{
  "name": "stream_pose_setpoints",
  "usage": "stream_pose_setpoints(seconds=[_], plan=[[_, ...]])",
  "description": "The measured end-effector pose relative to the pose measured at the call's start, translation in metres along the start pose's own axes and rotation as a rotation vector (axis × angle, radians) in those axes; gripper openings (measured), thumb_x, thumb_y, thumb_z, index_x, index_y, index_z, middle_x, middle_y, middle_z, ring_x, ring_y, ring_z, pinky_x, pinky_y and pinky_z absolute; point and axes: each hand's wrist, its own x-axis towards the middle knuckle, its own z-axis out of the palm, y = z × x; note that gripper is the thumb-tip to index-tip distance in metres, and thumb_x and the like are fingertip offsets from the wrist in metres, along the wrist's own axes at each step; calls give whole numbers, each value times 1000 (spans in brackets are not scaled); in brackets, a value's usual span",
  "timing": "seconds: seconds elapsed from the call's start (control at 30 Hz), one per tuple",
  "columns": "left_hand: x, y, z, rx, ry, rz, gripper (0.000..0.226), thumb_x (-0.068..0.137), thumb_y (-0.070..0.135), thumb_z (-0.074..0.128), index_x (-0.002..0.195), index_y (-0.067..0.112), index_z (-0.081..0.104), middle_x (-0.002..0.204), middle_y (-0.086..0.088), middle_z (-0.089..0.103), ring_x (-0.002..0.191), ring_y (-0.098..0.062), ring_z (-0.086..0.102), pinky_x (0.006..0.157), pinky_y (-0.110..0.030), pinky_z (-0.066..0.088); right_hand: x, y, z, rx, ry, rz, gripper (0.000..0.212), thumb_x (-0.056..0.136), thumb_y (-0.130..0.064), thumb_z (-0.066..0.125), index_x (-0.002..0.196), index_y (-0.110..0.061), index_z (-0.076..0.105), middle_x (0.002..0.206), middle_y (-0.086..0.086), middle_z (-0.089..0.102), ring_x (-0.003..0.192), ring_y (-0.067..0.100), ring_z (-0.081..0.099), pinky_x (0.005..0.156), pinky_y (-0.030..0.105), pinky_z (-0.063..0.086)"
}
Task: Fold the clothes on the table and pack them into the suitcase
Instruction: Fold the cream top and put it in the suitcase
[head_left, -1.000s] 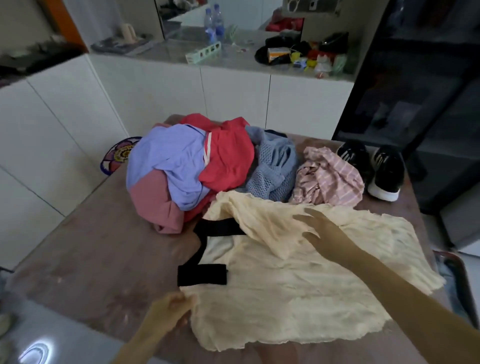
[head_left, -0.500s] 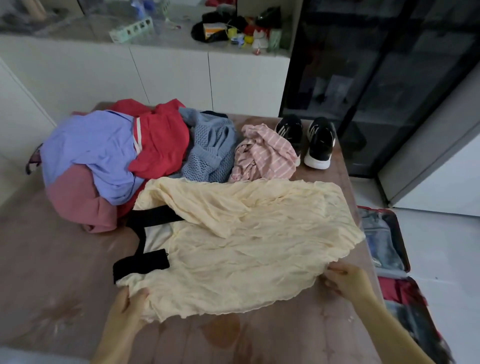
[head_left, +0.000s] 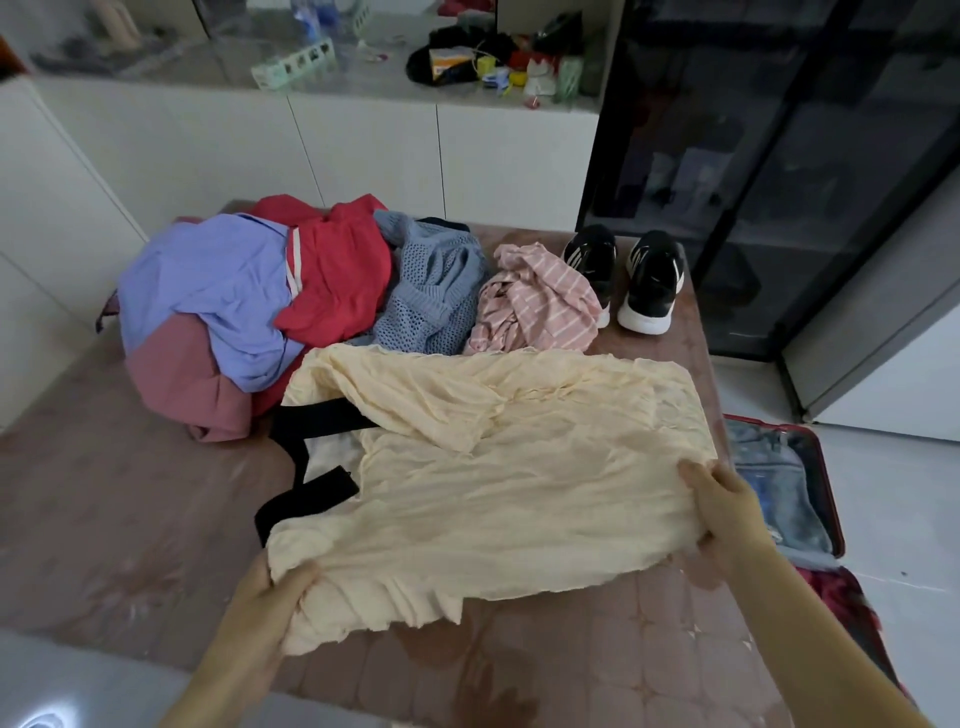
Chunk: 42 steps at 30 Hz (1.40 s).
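A crinkled pale yellow garment (head_left: 509, 478) with black straps (head_left: 306, 467) lies spread on the brown table (head_left: 104, 509). My left hand (head_left: 265, 597) grips its near left corner and my right hand (head_left: 722, 504) grips its near right edge, with the near hem lifted and bunched. Behind it sits a pile: a lilac shirt (head_left: 208, 286), a red top (head_left: 337, 270), a dusty pink piece (head_left: 176, 384), a blue knit (head_left: 431, 291) and a pink striped garment (head_left: 540, 301). The open red suitcase (head_left: 831, 499) lies on the floor at the right, with clothes inside.
Two black sneakers (head_left: 623, 275) with white soles stand at the table's far right corner. A white counter (head_left: 363, 67) cluttered with small items runs along the back. A dark glass cabinet (head_left: 779, 156) stands at the right, beside the suitcase.
My right hand left the middle of the yellow garment and took hold of its near right edge. My left hand closed on the near left corner, and both lifted the near hem.
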Motion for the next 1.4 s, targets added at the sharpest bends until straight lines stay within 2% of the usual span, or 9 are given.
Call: stream_pose_setpoints(seconds=[0.2, 0.27, 0.4, 0.57, 0.77, 0.93, 1.13, 1.33, 1.4], plan=[[13, -5, 13, -90, 96, -235, 14, 93, 9, 57, 106, 6, 58, 82, -12, 64, 59, -20, 63, 45, -27, 50, 16, -29, -20, 237, -187, -112, 47, 71, -20, 80, 112, -10, 59, 103, 7, 64, 90, 18, 68, 77, 29, 58], [22, -15, 11, 21, 102, -231, 21, 92, 8, 59, 112, 3, 54, 80, -14, 62, 47, -15, 61, 42, -29, 51, 12, -25, -19, -51, -197, -106, 55, 68, -14, 80, 117, -12, 56, 108, 11, 64, 90, 24, 65, 81, 36, 57], [25, -42, -5, 703, 151, 248, 61, 81, 0, 66, 136, 11, 43, 128, -13, 52, 112, -28, 54, 89, -47, 49, -1, 11, -16, -754, -71, -245, 21, 87, -13, 62, 107, -20, 58, 91, 9, 65, 71, 18, 62, 55, 24, 47], [11, -57, -1, 1416, -173, 776, 102, 41, 1, 82, 130, 37, 50, 141, -1, 44, 118, -25, 46, 83, -45, 52, 1, 48, -3, -1020, -61, -414, 32, 85, -21, 64, 116, -20, 58, 116, 7, 53, 85, 22, 60, 67, 30, 44], [32, -42, 6, 1488, -349, 925, 20, 74, 34, 52, 87, 42, 65, 116, 10, 60, 108, -14, 57, 89, -30, 39, 28, 15, 24, -1398, 55, -712, 63, 83, -27, 65, 139, -32, 37, 149, 5, 30, 132, 30, 31, 105, 45, 31], [24, -24, 22, 1023, -391, 672, 29, 87, 39, 41, 89, 27, 67, 90, 19, 63, 94, 2, 54, 80, -12, 43, 58, 7, 31, -1714, -141, -682, 51, 91, -42, 45, 140, -38, 32, 138, -5, 46, 134, 20, 32, 117, 42, 3], [28, 0, 30, 703, -225, 388, 26, 98, 9, 44, 81, 2, 62, 77, -5, 63, 69, -6, 55, 66, -14, 39, 53, 1, -4, -1546, -279, -703, 40, 83, -53, 48, 112, -31, 65, 112, -6, 63, 102, 23, 59, 91, 38, 44], [25, -9, 4, 900, -535, 198, 52, 74, 65, 57, 72, 12, 57, 69, 7, 53, 65, -4, 49, 62, -21, 36, 5, 17, -78, -1608, -402, -658, 17, 76, -26, 64, 92, -33, 68, 89, -9, 66, 80, 19, 64, 71, 33, 52], [19, -12, -2, 904, -652, 106, 45, 62, 60, 66, 74, 16, 62, 69, 5, 60, 63, -4, 55, 60, -21, 40, 0, 32, -99, -1673, -430, -788, 21, 56, -23, 73, 72, -34, 63, 80, -10, 61, 69, 18, 64, 59, 34, 54]])
